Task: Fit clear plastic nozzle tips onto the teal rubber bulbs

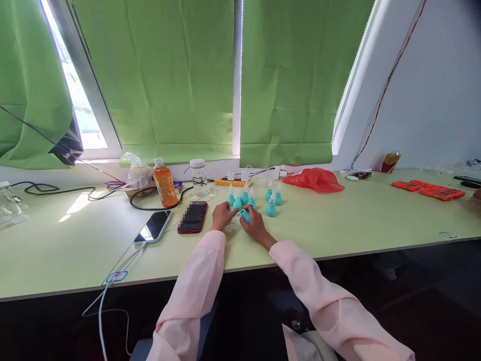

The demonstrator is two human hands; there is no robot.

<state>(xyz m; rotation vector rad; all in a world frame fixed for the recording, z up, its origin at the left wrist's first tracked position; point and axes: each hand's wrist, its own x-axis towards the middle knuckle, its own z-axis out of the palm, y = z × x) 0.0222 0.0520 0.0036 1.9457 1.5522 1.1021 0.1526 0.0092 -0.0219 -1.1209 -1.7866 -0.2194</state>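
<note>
My right hand (255,226) is closed round a teal rubber bulb (245,216), its open end tilted toward my left hand. My left hand (222,216) is closed in a pinch just left of it; something small and pale shows at its fingertips, too small to make out. Behind my hands stand several teal nasal aspirators (237,201) with clear pointed tips. To the right is a small group of the same kind, the nearest being an upright aspirator (271,207). Small clear pieces (233,225) lie on the table between my wrists.
Left of my hands lie a dark phone (193,217) with a red edge and a second phone (153,227) on a cable. An orange drink bottle (165,185), a clear jar (199,179) and a power strip (229,182) stand behind. A red plastic bag (315,179) and orange packets (428,189) lie rightward.
</note>
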